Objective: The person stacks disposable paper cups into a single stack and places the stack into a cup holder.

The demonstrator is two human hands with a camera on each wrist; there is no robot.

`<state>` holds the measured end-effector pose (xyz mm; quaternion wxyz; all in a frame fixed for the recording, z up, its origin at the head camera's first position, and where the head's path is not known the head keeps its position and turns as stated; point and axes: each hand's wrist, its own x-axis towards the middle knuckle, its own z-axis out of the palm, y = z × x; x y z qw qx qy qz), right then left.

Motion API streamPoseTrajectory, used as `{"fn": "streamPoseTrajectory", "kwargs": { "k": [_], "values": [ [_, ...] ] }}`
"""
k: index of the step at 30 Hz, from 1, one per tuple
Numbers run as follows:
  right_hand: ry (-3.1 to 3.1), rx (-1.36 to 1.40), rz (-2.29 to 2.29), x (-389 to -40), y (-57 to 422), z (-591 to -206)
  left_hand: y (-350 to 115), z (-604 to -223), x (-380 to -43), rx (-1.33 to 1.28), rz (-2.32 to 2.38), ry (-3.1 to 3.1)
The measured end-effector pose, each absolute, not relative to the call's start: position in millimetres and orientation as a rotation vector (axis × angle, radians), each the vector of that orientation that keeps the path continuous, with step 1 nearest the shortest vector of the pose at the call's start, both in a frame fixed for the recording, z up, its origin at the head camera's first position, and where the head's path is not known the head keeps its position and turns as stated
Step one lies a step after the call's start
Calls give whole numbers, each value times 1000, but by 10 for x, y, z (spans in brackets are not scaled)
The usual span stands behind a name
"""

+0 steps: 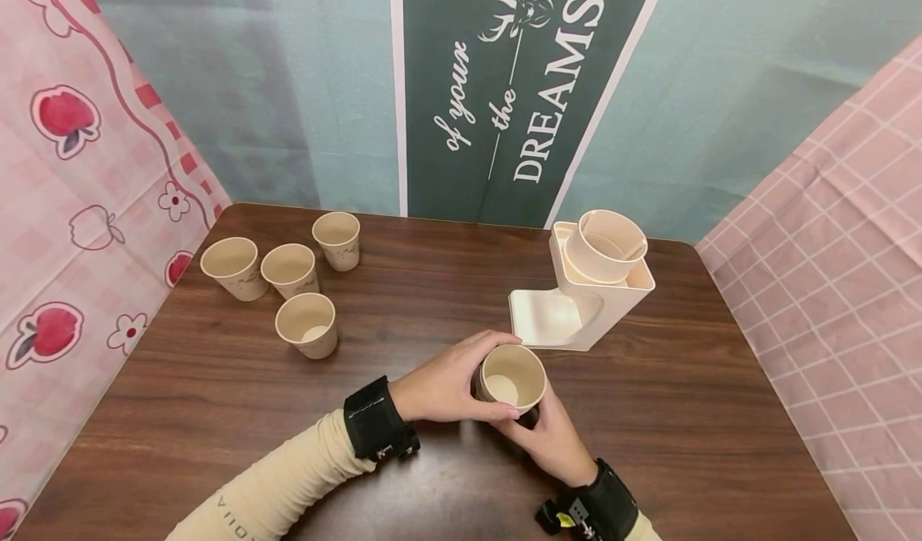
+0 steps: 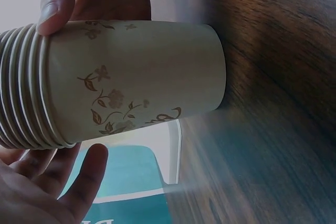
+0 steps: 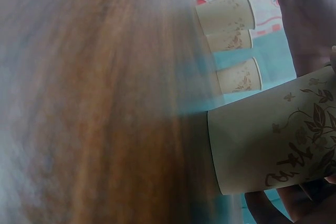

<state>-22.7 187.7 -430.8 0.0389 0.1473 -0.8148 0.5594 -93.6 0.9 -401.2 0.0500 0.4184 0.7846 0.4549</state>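
Observation:
A stack of nested paper cups (image 1: 513, 374) with brown flower prints stands upright on the table between both hands. My left hand (image 1: 455, 381) grips it near the top, thumb at the near side and fingers at the far side. Lower on the right, my right hand (image 1: 553, 438) holds the same stack around its side. Several rims show layered in the left wrist view, above the printed wall of the lowest cup (image 2: 136, 77). In the right wrist view, the base of that cup (image 3: 262, 135) is close to the tabletop.
Several single paper cups (image 1: 310, 325) stand upright at the back left. Just beyond the stack is a cream-white stand (image 1: 612, 305) with a round, cup-like piece (image 1: 608, 241) on top. Fabric backdrops (image 1: 288, 85) border the wooden table (image 1: 684, 413) at the back and sides.

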Motion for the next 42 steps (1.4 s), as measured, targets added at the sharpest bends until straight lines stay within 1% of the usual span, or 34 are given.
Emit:
{"fn": "streamPoseTrajectory", "kwargs": {
  "k": [6, 27, 35, 42],
  "values": [
    [-2488, 464, 1698, -224, 1858, -4251, 3, -4018, -939, 1288, 1374, 2388],
    [-2465, 476, 1738, -232, 1857, -4262, -30, -4010, -960, 1308, 1356, 2371],
    [-2475, 508, 1737, -282, 1959, -4541, -53, -4014, -965, 1349, 1355, 2372],
    [-2476, 466, 1768, -288, 1948, -4530, -108, -3960, -1002, 1320, 1435, 2406]
  ]
}}
